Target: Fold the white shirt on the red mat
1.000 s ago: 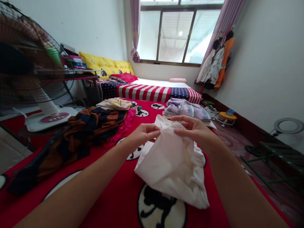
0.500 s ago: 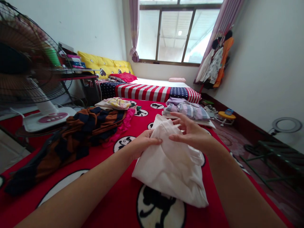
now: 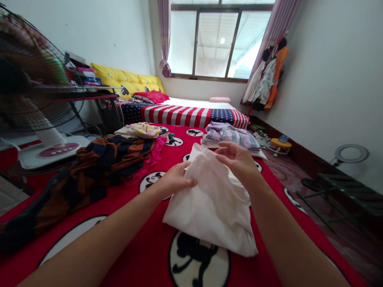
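Note:
A white folded garment [image 3: 212,207] is held slightly tilted over the red blanket [image 3: 134,239], its far end raised. My left hand [image 3: 176,179] grips its left edge, thumb on top and fingers underneath. At the upper right edge, my right hand [image 3: 236,159] has its thumb and fingers closed on the cloth; part of the fingertips is hidden. Just beyond lies a stack of folded clothes [image 3: 230,135], lilac and plaid on top.
An orange and navy striped garment [image 3: 116,155] lies crumpled at left, with a pink cloth [image 3: 152,155] and a pale yellow garment [image 3: 140,130] beside it. A standing fan [image 3: 56,147] is at far left. A green rack [image 3: 344,191] stands on the floor at right.
My right thumb and fingers have drawn together on the garment's upper right edge, and the cloth there looks smoother. My left hand keeps its hold. The whole view has shifted slightly.

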`<action>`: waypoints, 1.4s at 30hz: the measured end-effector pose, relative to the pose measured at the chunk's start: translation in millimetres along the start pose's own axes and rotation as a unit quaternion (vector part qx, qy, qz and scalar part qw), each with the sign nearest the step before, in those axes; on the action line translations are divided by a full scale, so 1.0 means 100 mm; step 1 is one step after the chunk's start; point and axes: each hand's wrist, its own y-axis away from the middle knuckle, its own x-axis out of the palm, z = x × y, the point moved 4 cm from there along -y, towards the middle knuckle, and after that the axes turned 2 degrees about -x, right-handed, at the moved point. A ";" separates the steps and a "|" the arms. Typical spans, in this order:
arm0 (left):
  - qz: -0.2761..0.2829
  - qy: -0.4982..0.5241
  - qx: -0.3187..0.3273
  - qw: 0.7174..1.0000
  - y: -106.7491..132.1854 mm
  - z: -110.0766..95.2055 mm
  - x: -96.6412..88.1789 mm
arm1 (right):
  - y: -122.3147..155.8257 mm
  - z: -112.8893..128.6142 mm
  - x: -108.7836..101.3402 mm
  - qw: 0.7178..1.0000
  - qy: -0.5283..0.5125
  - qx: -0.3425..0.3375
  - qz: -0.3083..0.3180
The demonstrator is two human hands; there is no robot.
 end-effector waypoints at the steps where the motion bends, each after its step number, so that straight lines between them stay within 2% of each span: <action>1: -0.063 -0.103 0.016 0.993 -0.01 0.02 -0.05 | -0.03 -0.01 -0.07 0.999 0.022 -0.015 -0.037; 3: -0.164 -0.279 0.075 0.943 0.00 0.00 -0.09 | -0.07 0.00 -0.22 0.995 0.022 -0.030 -0.090; 5: -0.188 -0.347 0.161 0.904 0.01 -0.09 -0.03 | -0.08 0.08 -0.38 0.990 -0.024 -0.041 -0.131; 7: -0.141 -0.348 0.245 0.894 0.01 -0.22 0.12 | -0.07 0.20 -0.50 0.982 -0.058 -0.064 -0.169; 9: -0.062 -0.358 0.311 0.878 0.00 -0.36 0.34 | -0.04 0.32 -0.56 0.977 -0.062 -0.089 -0.183; 12: 0.041 -0.416 0.387 0.822 -0.03 -0.54 0.73 | 0.01 0.41 -0.55 0.980 -0.045 -0.091 -0.171; 15: 0.095 -0.476 0.417 0.768 -0.14 -0.64 1.04 | 0.04 0.44 -0.50 0.987 -0.031 -0.076 -0.139; 17: 0.104 -0.509 0.402 0.754 -0.23 -0.66 1.15 | 0.05 0.44 -0.48 0.990 -0.033 -0.070 -0.120; 20: 0.089 -0.526 0.352 0.770 -0.33 -0.66 1.16 | 0.04 0.43 -0.50 0.990 -0.039 -0.069 -0.119; 24: 0.048 -0.464 0.284 0.838 -0.34 -0.67 0.97 | 0.01 0.38 -0.51 0.992 -0.039 -0.050 -0.109; 27: 0.021 -0.337 0.250 0.908 -0.34 -0.68 0.77 | 0.00 0.33 -0.49 0.996 -0.013 -0.039 -0.079; 29: 0.030 -0.214 0.210 0.954 -0.37 -0.63 0.64 | 0.00 0.30 -0.49 0.997 0.035 -0.033 -0.059; 31: 0.043 -0.087 0.151 0.984 -0.44 -0.55 0.52 | 0.01 0.24 -0.51 0.995 0.092 -0.013 -0.033; 33: 0.050 0.022 0.091 0.994 -0.50 -0.45 0.44 | 0.02 0.17 -0.54 0.990 0.138 0.012 0.014; 36: 0.054 0.143 0.039 0.987 -0.56 -0.36 0.36 | 0.05 0.06 -0.55 0.977 0.185 0.018 0.101; 40: 0.047 0.217 0.054 0.973 -0.53 -0.39 0.30 | 0.08 -0.07 -0.45 0.963 0.181 0.032 0.198; 42: 0.043 0.210 0.063 0.975 -0.50 -0.43 0.28 | 0.07 -0.11 -0.39 0.964 0.167 0.042 0.202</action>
